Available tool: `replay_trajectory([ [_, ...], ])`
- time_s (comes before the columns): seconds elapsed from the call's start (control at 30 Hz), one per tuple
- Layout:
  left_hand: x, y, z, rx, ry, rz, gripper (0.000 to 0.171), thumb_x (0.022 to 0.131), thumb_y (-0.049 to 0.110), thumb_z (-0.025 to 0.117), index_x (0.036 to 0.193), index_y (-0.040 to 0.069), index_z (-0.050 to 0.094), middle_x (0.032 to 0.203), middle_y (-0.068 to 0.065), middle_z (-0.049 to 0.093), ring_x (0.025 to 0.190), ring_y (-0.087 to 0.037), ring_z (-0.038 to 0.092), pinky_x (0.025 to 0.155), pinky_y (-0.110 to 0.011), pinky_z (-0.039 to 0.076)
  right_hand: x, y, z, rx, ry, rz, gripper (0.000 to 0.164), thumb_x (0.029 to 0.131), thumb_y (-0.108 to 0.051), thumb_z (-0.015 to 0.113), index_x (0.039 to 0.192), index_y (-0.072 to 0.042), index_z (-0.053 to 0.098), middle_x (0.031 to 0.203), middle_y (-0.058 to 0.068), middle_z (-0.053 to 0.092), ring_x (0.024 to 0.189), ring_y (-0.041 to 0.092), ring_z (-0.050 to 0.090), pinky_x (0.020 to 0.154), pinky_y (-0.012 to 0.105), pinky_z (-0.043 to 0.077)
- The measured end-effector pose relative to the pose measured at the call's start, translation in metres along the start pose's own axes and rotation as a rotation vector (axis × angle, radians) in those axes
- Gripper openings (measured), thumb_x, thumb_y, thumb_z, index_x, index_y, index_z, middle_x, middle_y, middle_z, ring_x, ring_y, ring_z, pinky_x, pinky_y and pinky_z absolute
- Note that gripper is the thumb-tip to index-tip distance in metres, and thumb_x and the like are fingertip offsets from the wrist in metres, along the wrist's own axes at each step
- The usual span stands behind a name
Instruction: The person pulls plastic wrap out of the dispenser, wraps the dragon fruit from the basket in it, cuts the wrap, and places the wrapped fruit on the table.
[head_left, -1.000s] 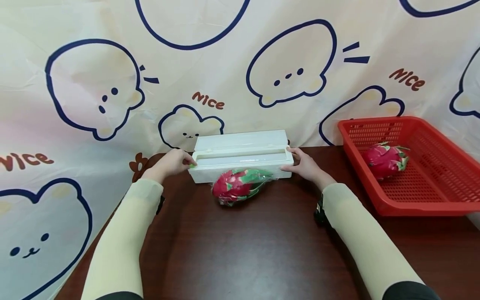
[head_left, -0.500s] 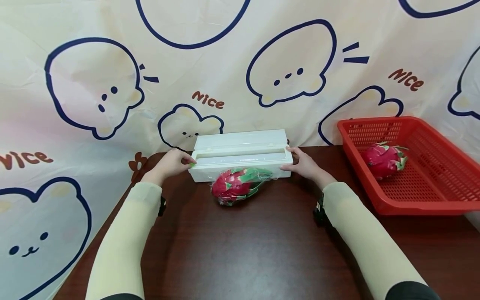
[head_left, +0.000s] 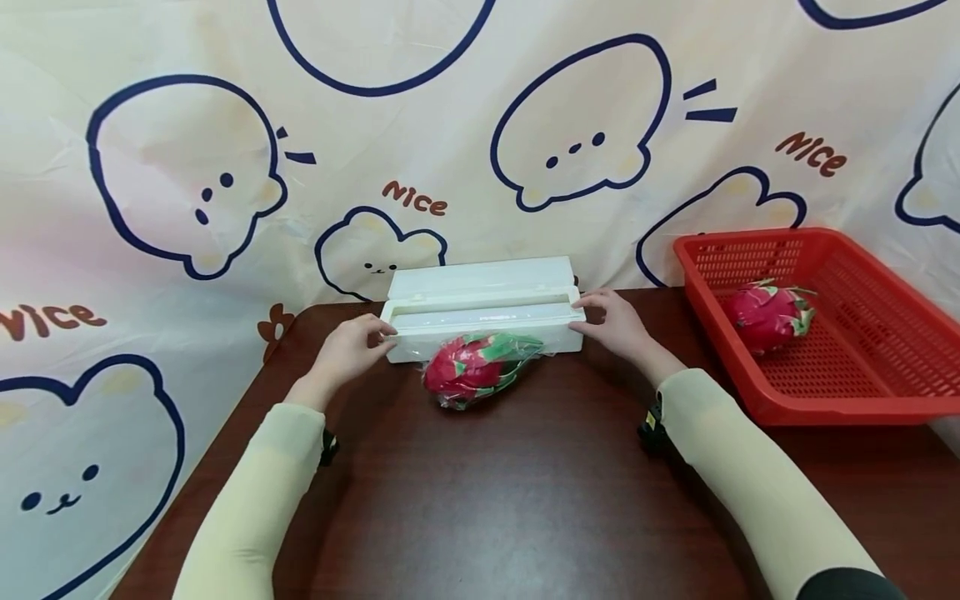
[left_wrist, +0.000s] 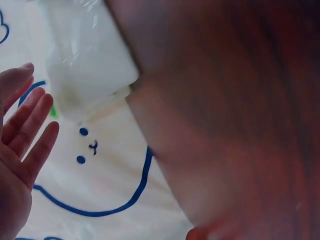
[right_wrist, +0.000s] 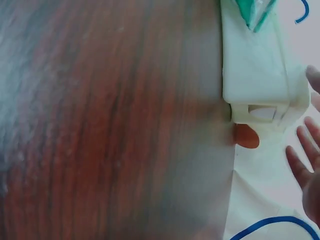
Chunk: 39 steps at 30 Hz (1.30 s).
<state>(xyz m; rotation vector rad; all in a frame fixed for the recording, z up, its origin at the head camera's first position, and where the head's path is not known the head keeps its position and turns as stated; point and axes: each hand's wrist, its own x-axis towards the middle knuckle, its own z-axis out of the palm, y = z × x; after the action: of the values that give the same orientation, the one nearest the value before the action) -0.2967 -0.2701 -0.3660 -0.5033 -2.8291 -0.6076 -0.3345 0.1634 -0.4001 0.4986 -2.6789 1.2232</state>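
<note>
A white plastic-wrap dispenser [head_left: 480,302] stands against the back, its lid raised and a roll inside. Clear film lies over its front and around a pink dragon fruit [head_left: 468,371] with green scales, which lies just before it. My left hand [head_left: 350,350] is at the dispenser's front left corner, thumb and forefinger apart, the other fingers extended in the left wrist view. A green tab [left_wrist: 53,111] shows beside those fingers. At the front right corner is my right hand [head_left: 618,327], thumb and forefinger apart. Its fingers are spread in the right wrist view.
A red plastic basket [head_left: 847,408] stands at the right and holds another dragon fruit [head_left: 768,317]. Behind the dark wooden table [head_left: 495,508] hangs a pale cloth [head_left: 450,142] with cartoon faces.
My left hand has left the green tab and come slightly toward me at the corner. The right hand has shifted a little along the right end. The dragon fruits have stayed put.
</note>
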Motion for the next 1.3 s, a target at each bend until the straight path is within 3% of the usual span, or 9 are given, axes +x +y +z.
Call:
replay_trajectory([
  [0.13, 0.0, 0.001, 0.011, 0.05, 0.01, 0.024, 0.026, 0.085, 0.02, 0.077, 0.107, 0.007, 0.071, 0.099, -0.009, 0.065, 0.088, -0.026, 0.062, 0.079, -0.044, 0.053, -0.001, -0.004, 0.002, -0.046, 0.06, -0.072, 0.032, 0.082, -0.017, 0.08, 0.107, -0.002, 0.068, 0.116, 0.017, 0.056, 0.108, 0.038, 0.053, 0.092, 0.05, 0.044],
  [0.4, 0.009, 0.004, 0.025, 0.121, 0.086, 0.213, 0.03, 0.077, 0.024, 0.084, 0.098, 0.011, 0.067, 0.094, -0.006, 0.064, 0.084, -0.021, 0.059, 0.074, -0.039, 0.053, -0.006, -0.006, 0.015, -0.123, 0.079, -0.297, 0.026, 0.075, -0.024, 0.086, 0.087, -0.01, 0.067, 0.114, 0.011, 0.057, 0.104, 0.028, 0.05, 0.081, 0.044, 0.047],
  [0.57, 0.011, 0.005, 0.031, 0.163, 0.055, 0.227, 0.019, 0.079, 0.02, 0.082, 0.093, 0.011, 0.072, 0.086, -0.003, 0.065, 0.074, -0.018, 0.057, 0.072, -0.035, 0.053, -0.01, -0.008, 0.017, -0.208, 0.079, -0.405, 0.023, 0.074, -0.024, 0.086, 0.09, -0.011, 0.074, 0.119, 0.01, 0.056, 0.11, 0.028, 0.047, 0.085, 0.045, 0.048],
  [0.73, 0.013, 0.008, 0.031, 0.177, 0.05, 0.201, 0.009, 0.083, 0.017, 0.078, 0.088, 0.01, 0.075, 0.083, -0.003, 0.065, 0.071, -0.018, 0.057, 0.071, -0.035, 0.053, -0.009, -0.012, 0.015, -0.244, 0.087, -0.436, 0.008, 0.079, -0.011, 0.082, 0.082, -0.008, 0.076, 0.119, 0.012, 0.058, 0.114, 0.03, 0.048, 0.089, 0.045, 0.047],
  [0.83, 0.012, 0.012, 0.028, 0.099, -0.009, 0.122, 0.008, 0.085, 0.019, 0.076, 0.086, 0.012, 0.072, 0.085, -0.003, 0.066, 0.075, -0.019, 0.057, 0.074, -0.037, 0.053, -0.009, -0.017, 0.015, -0.249, 0.08, -0.435, 0.006, 0.08, -0.01, 0.08, 0.08, -0.008, 0.075, 0.111, 0.01, 0.06, 0.109, 0.029, 0.049, 0.088, 0.043, 0.046],
  [0.93, 0.01, 0.017, 0.023, -0.061, -0.084, 0.049, 0.009, 0.088, 0.018, 0.073, 0.086, 0.011, 0.068, 0.086, -0.003, 0.067, 0.077, -0.02, 0.059, 0.077, -0.039, 0.053, -0.009, -0.025, 0.018, -0.266, 0.063, -0.418, 0.007, 0.081, -0.011, 0.079, 0.078, -0.01, 0.073, 0.097, 0.006, 0.063, 0.095, 0.027, 0.053, 0.084, 0.042, 0.045],
  [1.1, 0.006, 0.029, 0.023, -0.393, -0.167, -0.049, 0.008, 0.091, 0.01, 0.069, 0.092, 0.004, 0.065, 0.085, -0.009, 0.068, 0.076, -0.028, 0.064, 0.075, -0.044, 0.055, -0.011, -0.039, 0.024, -0.183, -0.063, -0.22, 0.008, 0.086, -0.014, 0.073, 0.08, -0.014, 0.069, 0.078, -0.003, 0.064, 0.075, 0.017, 0.057, 0.07, 0.036, 0.046],
  [1.2, 0.003, 0.036, 0.026, -0.488, -0.167, -0.112, 0.009, 0.091, 0.011, 0.07, 0.095, 0.004, 0.067, 0.086, -0.009, 0.068, 0.077, -0.028, 0.064, 0.075, -0.044, 0.056, -0.012, -0.044, 0.031, -0.074, -0.112, -0.096, 0.008, 0.09, -0.014, 0.07, 0.083, -0.012, 0.067, 0.077, -0.002, 0.064, 0.072, 0.018, 0.059, 0.067, 0.034, 0.048],
  [1.3, 0.0, 0.042, 0.031, -0.48, -0.133, -0.129, 0.011, 0.091, 0.015, 0.07, 0.097, 0.005, 0.071, 0.089, -0.007, 0.069, 0.079, -0.024, 0.062, 0.074, -0.037, 0.055, -0.013, -0.046, 0.038, 0.058, -0.111, -0.024, 0.007, 0.091, -0.011, 0.069, 0.085, -0.008, 0.067, 0.076, 0.002, 0.065, 0.072, 0.024, 0.062, 0.065, 0.033, 0.048],
])
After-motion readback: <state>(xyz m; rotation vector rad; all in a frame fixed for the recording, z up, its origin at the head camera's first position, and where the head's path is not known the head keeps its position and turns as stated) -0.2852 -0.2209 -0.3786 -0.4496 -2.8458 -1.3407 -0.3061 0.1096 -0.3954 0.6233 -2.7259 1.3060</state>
